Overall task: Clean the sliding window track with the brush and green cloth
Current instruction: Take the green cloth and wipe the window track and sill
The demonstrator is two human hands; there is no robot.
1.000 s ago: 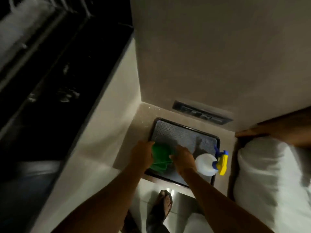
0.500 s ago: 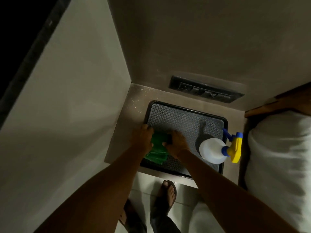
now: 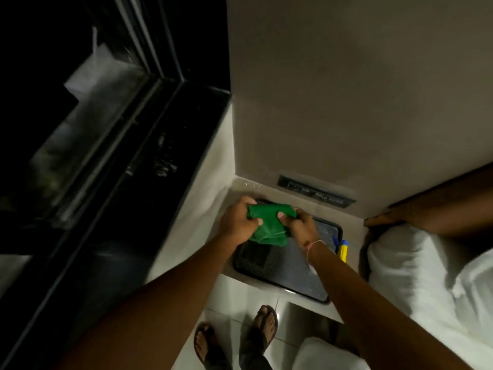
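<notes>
A crumpled green cloth [image 3: 269, 224] hangs in the air above a dark tray [image 3: 288, 271] on a low beige ledge. My left hand [image 3: 237, 220] grips its left side and my right hand [image 3: 300, 225] grips its right side, thumbs pressed on top. The sliding window track [image 3: 106, 156] runs diagonally at the left, dark and glossy, well apart from both hands. No brush shows in this view.
A spray bottle [image 3: 342, 249] with a yellow and blue trigger peeks out behind my right wrist on the tray. White bedding [image 3: 416, 276] lies at the right. A wall socket strip [image 3: 314, 192] sits behind the ledge. My sandalled feet [image 3: 240, 337] stand on pale tiles.
Both hands have lifted the green cloth off the tray and raised it. The view swung left, bringing the window track back into sight, and the spray bottle is now mostly hidden.
</notes>
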